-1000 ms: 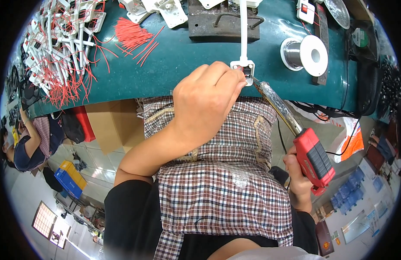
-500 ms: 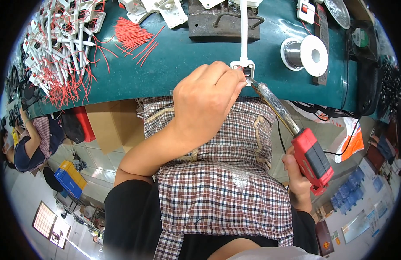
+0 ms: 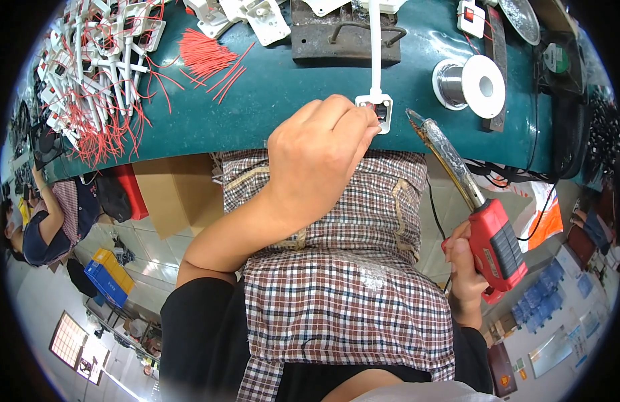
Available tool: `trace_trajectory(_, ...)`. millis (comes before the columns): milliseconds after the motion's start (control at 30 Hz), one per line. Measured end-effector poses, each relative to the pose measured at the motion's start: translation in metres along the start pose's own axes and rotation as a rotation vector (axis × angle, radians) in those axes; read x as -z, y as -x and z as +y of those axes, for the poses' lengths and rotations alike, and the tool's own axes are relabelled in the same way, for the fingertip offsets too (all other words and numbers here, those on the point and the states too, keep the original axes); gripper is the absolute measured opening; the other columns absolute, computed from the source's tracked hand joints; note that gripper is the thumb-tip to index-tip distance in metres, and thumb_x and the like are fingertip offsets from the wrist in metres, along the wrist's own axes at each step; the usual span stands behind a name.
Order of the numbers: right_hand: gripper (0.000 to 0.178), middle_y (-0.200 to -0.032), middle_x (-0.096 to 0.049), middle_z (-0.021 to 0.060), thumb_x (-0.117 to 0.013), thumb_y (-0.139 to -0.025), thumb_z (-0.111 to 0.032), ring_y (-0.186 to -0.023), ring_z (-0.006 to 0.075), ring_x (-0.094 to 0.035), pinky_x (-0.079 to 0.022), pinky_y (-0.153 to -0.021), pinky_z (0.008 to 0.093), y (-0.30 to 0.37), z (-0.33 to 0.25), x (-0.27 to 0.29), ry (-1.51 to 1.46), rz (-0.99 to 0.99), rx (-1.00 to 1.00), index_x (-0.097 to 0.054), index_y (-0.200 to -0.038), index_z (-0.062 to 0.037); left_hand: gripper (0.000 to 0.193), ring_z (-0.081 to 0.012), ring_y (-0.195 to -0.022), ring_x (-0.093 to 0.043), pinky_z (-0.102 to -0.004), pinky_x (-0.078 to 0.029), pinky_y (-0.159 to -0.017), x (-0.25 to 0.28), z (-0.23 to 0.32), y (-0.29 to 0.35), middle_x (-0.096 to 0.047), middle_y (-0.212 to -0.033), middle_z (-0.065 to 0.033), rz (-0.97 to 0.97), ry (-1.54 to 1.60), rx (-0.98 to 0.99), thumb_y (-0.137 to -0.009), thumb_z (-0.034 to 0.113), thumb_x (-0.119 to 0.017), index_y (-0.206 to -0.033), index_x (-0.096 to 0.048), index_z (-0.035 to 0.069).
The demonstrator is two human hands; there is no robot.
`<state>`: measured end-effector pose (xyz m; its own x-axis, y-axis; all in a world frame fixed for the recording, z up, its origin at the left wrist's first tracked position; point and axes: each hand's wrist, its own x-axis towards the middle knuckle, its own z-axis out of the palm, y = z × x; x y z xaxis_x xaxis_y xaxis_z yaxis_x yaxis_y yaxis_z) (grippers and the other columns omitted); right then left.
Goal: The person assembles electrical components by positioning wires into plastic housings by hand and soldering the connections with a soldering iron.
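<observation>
My left hand (image 3: 323,144) is closed in a pinch at the left side of a small white plastic housing (image 3: 388,114). A bit of red that looks like a wire shows by its fingertips; they hide most of it. A dark part sits inside the housing, and a white stem (image 3: 375,50) runs from it toward the far side. My right hand (image 3: 465,268) grips the red and black handle of a gun-shaped soldering iron (image 3: 496,248). The iron's tip points up and left, a short way right of the housing and apart from it.
A solder spool (image 3: 485,85) stands to the right on the green table (image 3: 256,100). Cut red wires (image 3: 204,53) lie left of centre, beside a heap of wired white parts (image 3: 89,74). A metal block with a handle (image 3: 347,47) is at the back. A cord hangs by the iron.
The soldering iron has drawn back to the right, its tip leaving the housing. My left hand and the housing have hardly moved.
</observation>
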<state>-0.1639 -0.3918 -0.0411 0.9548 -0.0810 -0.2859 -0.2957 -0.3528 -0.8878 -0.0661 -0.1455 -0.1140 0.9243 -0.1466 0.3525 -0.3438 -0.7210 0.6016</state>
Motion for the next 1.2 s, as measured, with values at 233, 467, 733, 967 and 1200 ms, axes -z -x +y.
trace_trajectory(233, 0.014, -0.076, -0.057, 0.0106, -0.062, -0.094, -0.009, -0.054, 0.0104, -0.045, -0.039, -0.050, 0.0249, -0.005, 0.005, 0.004, -0.021, -0.010, 0.040, -0.053, -0.098, 0.0009, 0.014, -0.0197, -0.067, -0.065, -0.0324, -0.050, -0.056, 0.004, 0.001, -0.008, -0.065, -0.076, -0.0037, -0.021, 0.044, 0.023, -0.076, 0.008, -0.082, -0.085, -0.072, 0.006)
trace_trajectory(467, 0.009, -0.081, -0.057, 0.0107, -0.056, -0.094, -0.004, -0.052, 0.0102, -0.044, -0.039, -0.048, 0.0248, -0.008, 0.011, 0.002, -0.076, 0.104, 0.090, -0.053, -0.100, 0.0023, 0.030, -0.0247, -0.060, -0.062, -0.0378, -0.049, -0.055, 0.016, -0.008, -0.037, -0.061, -0.069, -0.0060, -0.092, 0.190, 0.332, -0.082, 0.031, -0.080, -0.095, -0.068, 0.006)
trace_trajectory(733, 0.005, -0.077, -0.052, 0.0060, -0.056, -0.095, -0.003, -0.059, 0.0099, -0.045, -0.038, -0.053, 0.0247, -0.006, 0.004, 0.000, -0.295, 0.194, -0.003, -0.055, -0.097, 0.0008, 0.009, -0.0060, -0.057, -0.054, -0.0232, -0.042, -0.050, 0.037, -0.017, -0.042, -0.066, -0.074, -0.0029, 0.162, 1.047, 0.551, -0.097, 0.013, -0.066, -0.099, -0.065, 0.004)
trace_trajectory(967, 0.010, -0.077, -0.054, 0.0073, -0.058, -0.098, -0.008, -0.046, 0.0040, -0.033, -0.037, -0.046, 0.0219, -0.013, 0.015, -0.002, -0.273, 0.120, 0.156, -0.054, -0.096, 0.0018, 0.024, -0.0090, -0.085, -0.064, -0.0220, -0.053, -0.065, 0.147, -0.148, -0.051, -0.069, -0.109, -0.0101, 0.629, 1.578, 0.235, -0.105, 0.015, -0.054, -0.119, -0.058, -0.004)
trace_trajectory(1200, 0.012, -0.076, -0.053, 0.0067, -0.059, -0.098, -0.010, -0.045, 0.0040, -0.033, -0.034, -0.044, 0.0224, -0.014, 0.015, -0.002, -0.251, 0.121, 0.162, -0.055, -0.095, 0.0008, 0.039, -0.0167, -0.104, -0.068, -0.0273, -0.057, -0.079, 0.158, -0.173, -0.073, -0.067, -0.122, -0.0179, 0.797, 1.447, 0.505, -0.102, 0.011, -0.057, -0.136, -0.049, -0.006)
